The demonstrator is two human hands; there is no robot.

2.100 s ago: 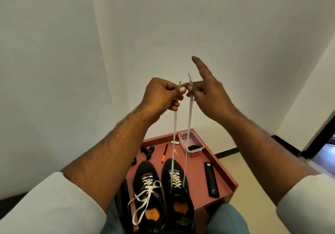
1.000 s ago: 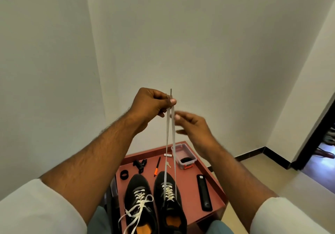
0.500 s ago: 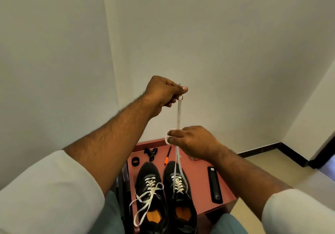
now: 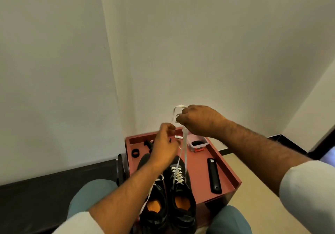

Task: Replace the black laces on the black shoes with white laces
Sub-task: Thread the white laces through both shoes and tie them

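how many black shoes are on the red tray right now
2. The left shoe lies partly under the left forearm; the right shoe sits beside it, at the near edge of the red tray. None seems hidden.

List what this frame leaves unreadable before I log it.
- Left shoe, head view: its toe and upper lacing are covered by the left hand and forearm.
- Left hand: motion-blurred, so whether it holds the white lace is unclear.
- Lace ends: hidden inside the right hand.
- Small clear box: partly behind the right hand; its dark contents are unidentifiable.
- Both shoe heels: cut off by the bottom edge.
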